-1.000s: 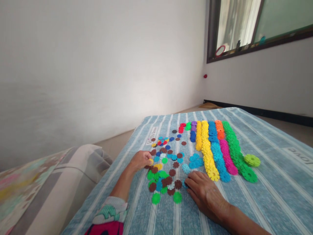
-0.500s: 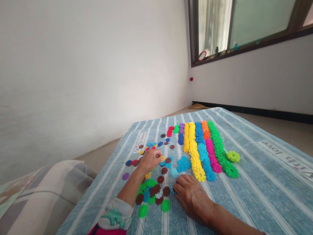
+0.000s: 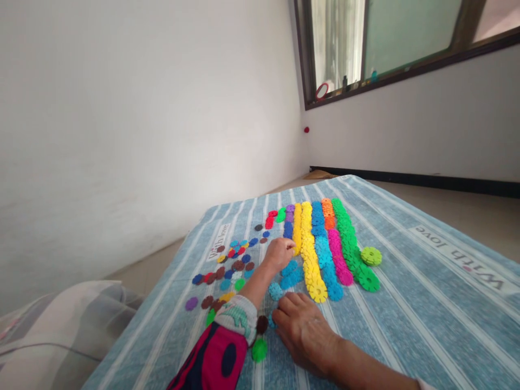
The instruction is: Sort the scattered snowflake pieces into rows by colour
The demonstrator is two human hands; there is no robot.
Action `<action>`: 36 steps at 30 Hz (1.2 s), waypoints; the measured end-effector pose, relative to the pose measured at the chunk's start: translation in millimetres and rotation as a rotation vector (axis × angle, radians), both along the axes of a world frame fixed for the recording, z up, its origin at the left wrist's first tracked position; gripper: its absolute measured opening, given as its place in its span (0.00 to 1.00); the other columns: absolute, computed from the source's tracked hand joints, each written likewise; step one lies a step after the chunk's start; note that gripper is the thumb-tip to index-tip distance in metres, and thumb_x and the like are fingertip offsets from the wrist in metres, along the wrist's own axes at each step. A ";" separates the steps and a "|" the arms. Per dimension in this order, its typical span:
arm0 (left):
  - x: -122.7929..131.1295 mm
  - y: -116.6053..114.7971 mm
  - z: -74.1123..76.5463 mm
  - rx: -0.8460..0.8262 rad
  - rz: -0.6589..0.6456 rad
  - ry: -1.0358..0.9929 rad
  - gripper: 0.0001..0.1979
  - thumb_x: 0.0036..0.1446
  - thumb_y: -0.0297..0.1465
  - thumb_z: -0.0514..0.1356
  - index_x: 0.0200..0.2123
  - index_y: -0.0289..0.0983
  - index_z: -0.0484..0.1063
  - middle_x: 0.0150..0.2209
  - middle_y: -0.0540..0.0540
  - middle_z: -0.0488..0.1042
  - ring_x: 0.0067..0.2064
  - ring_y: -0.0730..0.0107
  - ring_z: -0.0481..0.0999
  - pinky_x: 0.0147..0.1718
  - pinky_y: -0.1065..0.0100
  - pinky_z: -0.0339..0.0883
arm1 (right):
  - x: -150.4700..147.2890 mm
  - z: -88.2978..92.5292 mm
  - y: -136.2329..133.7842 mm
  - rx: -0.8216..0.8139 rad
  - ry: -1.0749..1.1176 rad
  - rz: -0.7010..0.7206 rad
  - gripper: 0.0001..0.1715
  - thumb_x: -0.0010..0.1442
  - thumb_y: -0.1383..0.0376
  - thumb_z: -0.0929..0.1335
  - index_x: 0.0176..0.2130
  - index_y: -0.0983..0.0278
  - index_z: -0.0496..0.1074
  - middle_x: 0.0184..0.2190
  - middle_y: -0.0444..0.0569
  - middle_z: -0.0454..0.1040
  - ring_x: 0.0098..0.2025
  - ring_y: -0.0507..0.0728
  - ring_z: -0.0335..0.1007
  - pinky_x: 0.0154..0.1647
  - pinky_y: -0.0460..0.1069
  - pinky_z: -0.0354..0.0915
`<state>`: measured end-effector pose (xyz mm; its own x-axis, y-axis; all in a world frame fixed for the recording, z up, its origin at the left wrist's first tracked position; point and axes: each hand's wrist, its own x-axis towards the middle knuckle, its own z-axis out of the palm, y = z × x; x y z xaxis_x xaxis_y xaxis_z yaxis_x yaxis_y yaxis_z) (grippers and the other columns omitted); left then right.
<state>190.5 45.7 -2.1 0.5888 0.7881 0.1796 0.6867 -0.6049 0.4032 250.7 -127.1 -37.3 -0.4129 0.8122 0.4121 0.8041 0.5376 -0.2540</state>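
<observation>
My left hand (image 3: 280, 253) is pinched at the near end of the orange-yellow row (image 3: 298, 227) of overlapping notched plastic discs. Its fingertips close on a yellow disc, mostly hidden against the row. Lower down, my right hand (image 3: 304, 330) rests on the cloth with curled fingers closed on a blue notched disc (image 3: 272, 322), only partly visible. Between the hands lie a pale blue disc (image 3: 275, 291) and a cluster of blue discs (image 3: 291, 276). To the right run a long yellow row (image 3: 311, 260), a blue row (image 3: 325, 249), a magenta row (image 3: 340, 257) and a green row (image 3: 345, 233).
Loose mixed discs (image 3: 239, 265) spread left of my left forearm, with a purple disc (image 3: 192, 303) at their edge. Light green discs (image 3: 371, 255) sit beside the green row. The striped cloth (image 3: 406, 303) covers the table. Draped fabric (image 3: 81, 319) lies at lower left.
My left hand has moved right with the yellow disc, from above the loose discs to the orange-yellow row. My right hand keeps its place at the blue disc. The view has turned slightly right.
</observation>
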 end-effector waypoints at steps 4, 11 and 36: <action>2.7 1.4 -6.7 -0.001 0.012 -0.028 0.12 0.48 0.25 0.57 0.33 0.35 0.80 0.33 0.47 0.80 0.36 0.67 0.75 0.35 0.72 0.63 | -0.3 -0.8 -0.1 0.009 -0.005 -0.006 0.02 0.60 0.69 0.66 0.34 0.62 0.67 0.35 0.48 0.71 0.40 0.60 0.64 0.39 0.53 0.57; 7.8 0.4 -8.9 0.083 0.044 0.008 0.12 0.49 0.23 0.58 0.34 0.37 0.80 0.35 0.45 0.78 0.39 0.67 0.74 0.41 0.70 0.64 | 0.2 -2.7 1.0 0.012 -0.001 -0.008 0.02 0.60 0.69 0.65 0.34 0.62 0.67 0.34 0.48 0.70 0.40 0.59 0.63 0.39 0.53 0.58; 6.5 -0.2 -15.8 -0.064 0.208 -0.080 0.12 0.42 0.26 0.62 0.34 0.34 0.76 0.27 0.49 0.76 0.31 0.70 0.72 0.31 0.72 0.62 | -0.4 -0.4 0.2 0.017 0.004 -0.006 0.02 0.60 0.69 0.66 0.34 0.62 0.68 0.34 0.48 0.70 0.40 0.59 0.64 0.40 0.53 0.58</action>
<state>197.0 45.4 -17.9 0.3980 0.9024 0.1649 0.7581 -0.4248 0.4948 250.3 -126.9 -37.7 -0.4062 0.8075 0.4277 0.8061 0.5371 -0.2484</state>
